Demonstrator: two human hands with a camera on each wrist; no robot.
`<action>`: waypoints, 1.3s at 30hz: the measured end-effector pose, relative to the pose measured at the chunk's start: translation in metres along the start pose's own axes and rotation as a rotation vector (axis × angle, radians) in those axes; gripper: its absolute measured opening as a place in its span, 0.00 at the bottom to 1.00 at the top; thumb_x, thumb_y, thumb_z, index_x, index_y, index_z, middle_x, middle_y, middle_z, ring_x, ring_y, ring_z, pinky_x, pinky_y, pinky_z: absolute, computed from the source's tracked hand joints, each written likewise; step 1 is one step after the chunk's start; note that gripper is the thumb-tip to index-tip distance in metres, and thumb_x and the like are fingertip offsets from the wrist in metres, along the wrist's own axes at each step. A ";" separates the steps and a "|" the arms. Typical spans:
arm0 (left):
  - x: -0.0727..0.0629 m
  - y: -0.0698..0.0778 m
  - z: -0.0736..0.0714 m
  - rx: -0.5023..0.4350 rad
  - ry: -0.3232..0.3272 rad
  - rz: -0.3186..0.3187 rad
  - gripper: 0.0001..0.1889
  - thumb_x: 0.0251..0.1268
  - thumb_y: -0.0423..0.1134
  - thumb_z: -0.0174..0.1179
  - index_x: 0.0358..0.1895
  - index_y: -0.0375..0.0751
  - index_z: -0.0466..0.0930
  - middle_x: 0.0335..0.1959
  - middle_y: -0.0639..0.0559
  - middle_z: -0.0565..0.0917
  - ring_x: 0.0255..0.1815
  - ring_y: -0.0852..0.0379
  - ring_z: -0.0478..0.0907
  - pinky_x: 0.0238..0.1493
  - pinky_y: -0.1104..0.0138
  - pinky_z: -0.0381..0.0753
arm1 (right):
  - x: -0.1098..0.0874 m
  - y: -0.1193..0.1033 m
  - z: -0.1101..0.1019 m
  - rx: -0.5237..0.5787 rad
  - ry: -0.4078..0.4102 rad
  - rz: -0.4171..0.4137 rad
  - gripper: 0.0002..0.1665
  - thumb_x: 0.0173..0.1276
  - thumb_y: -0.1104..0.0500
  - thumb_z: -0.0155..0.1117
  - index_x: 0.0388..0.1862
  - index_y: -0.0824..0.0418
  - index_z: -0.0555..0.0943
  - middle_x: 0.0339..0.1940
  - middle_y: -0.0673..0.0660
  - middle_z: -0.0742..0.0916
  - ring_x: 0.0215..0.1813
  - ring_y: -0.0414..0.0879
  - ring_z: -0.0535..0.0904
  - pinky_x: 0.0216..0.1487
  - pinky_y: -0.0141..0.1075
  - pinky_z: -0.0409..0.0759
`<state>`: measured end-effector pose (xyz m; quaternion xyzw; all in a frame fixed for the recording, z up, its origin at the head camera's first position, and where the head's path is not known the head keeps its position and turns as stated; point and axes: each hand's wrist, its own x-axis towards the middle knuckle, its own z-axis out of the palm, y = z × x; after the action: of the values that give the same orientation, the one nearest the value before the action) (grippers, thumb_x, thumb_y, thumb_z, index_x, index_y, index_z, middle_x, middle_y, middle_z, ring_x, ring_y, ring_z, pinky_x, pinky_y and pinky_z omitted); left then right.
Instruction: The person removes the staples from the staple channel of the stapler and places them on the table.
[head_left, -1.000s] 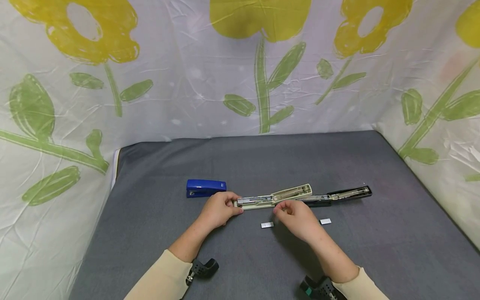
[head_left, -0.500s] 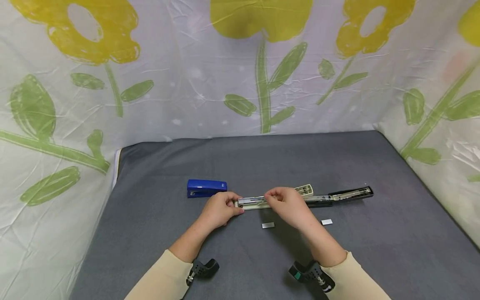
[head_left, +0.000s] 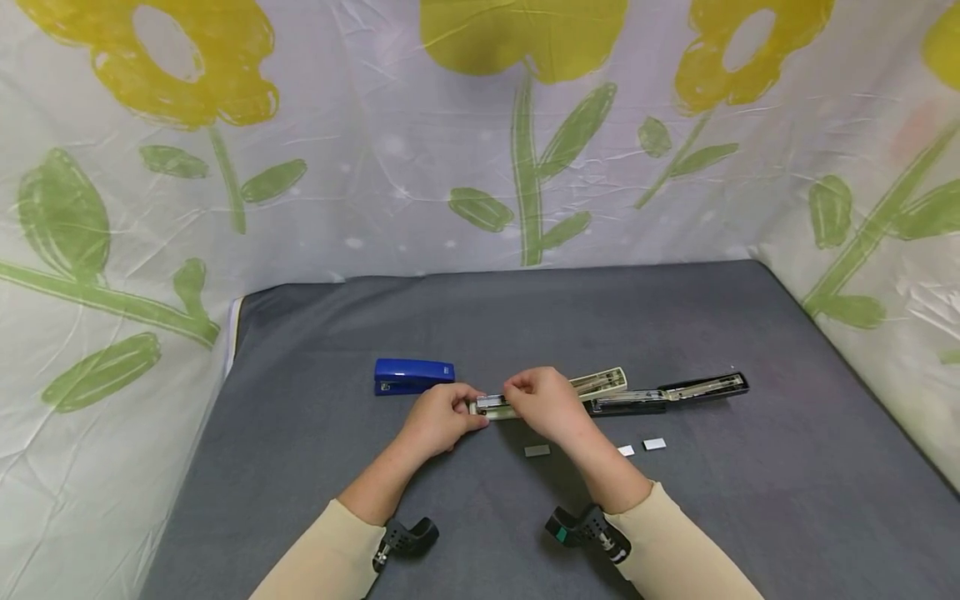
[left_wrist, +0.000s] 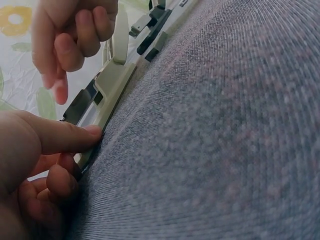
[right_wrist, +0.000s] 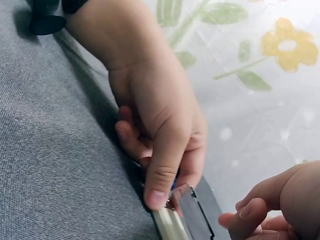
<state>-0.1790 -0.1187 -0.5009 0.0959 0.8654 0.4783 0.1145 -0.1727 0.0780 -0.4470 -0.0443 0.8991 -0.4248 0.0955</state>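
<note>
A cream stapler (head_left: pixel 602 381) lies unfolded on the grey cloth, its metal magazine (right_wrist: pixel 196 215) showing in the right wrist view. My left hand (head_left: pixel 437 418) grips its left end between thumb and fingers; the left wrist view has the thumb (left_wrist: pixel 75 136) along the cream base (left_wrist: pixel 116 80). Over the magazine, my right hand (head_left: pixel 546 406) has its thumb and index finger brought together, pointing down. Whether a small thing sits between those fingertips is hidden. Just right of the cream stapler, a black stapler (head_left: pixel 701 387) also lies unfolded.
A closed blue stapler (head_left: pixel 412 375) sits behind my left hand. Three small pale strips, like staples, lie nearer me: a left strip (head_left: pixel 536 451), a middle strip (head_left: pixel 626 451) partly behind my forearm, and a right strip (head_left: pixel 654 443). A flowered curtain (head_left: pixel 375 167) borders the table.
My right hand has moved left and slightly away from me, along the cream stapler to above its magazine. The middle strip has come into view. My left hand keeps its place.
</note>
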 end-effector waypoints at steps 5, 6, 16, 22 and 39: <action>-0.001 0.001 0.000 -0.001 -0.003 -0.004 0.13 0.60 0.36 0.75 0.49 0.45 0.89 0.15 0.55 0.77 0.07 0.60 0.68 0.13 0.66 0.66 | 0.000 0.000 0.004 -0.059 0.009 0.020 0.12 0.74 0.58 0.62 0.38 0.61 0.91 0.16 0.49 0.83 0.17 0.42 0.71 0.19 0.35 0.67; -0.001 0.001 0.000 -0.003 -0.001 -0.003 0.13 0.60 0.36 0.75 0.48 0.45 0.89 0.15 0.55 0.77 0.07 0.60 0.68 0.13 0.66 0.65 | -0.001 0.000 0.005 -0.071 0.008 0.019 0.12 0.74 0.58 0.62 0.37 0.60 0.91 0.15 0.48 0.82 0.16 0.42 0.70 0.19 0.35 0.67; -0.001 0.002 0.000 0.001 -0.001 -0.020 0.13 0.60 0.36 0.75 0.48 0.45 0.89 0.15 0.55 0.76 0.08 0.60 0.68 0.13 0.67 0.64 | -0.002 0.002 0.010 -0.092 -0.010 0.009 0.14 0.75 0.58 0.63 0.32 0.61 0.90 0.12 0.48 0.80 0.14 0.42 0.68 0.18 0.34 0.63; -0.002 0.003 -0.001 -0.005 -0.002 -0.023 0.13 0.60 0.36 0.75 0.48 0.44 0.89 0.16 0.54 0.76 0.08 0.60 0.68 0.13 0.67 0.64 | 0.000 0.005 0.010 -0.051 -0.014 0.011 0.14 0.75 0.58 0.64 0.30 0.62 0.89 0.12 0.48 0.79 0.14 0.41 0.66 0.19 0.34 0.62; -0.001 0.002 0.000 0.004 0.007 -0.008 0.11 0.61 0.36 0.74 0.47 0.45 0.89 0.14 0.55 0.74 0.10 0.61 0.66 0.15 0.67 0.63 | 0.002 0.004 0.012 0.160 -0.005 0.053 0.11 0.71 0.58 0.69 0.32 0.64 0.89 0.14 0.49 0.80 0.15 0.40 0.63 0.20 0.33 0.58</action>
<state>-0.1778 -0.1179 -0.4990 0.0907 0.8671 0.4767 0.1131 -0.1725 0.0715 -0.4579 -0.0136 0.8630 -0.4925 0.1122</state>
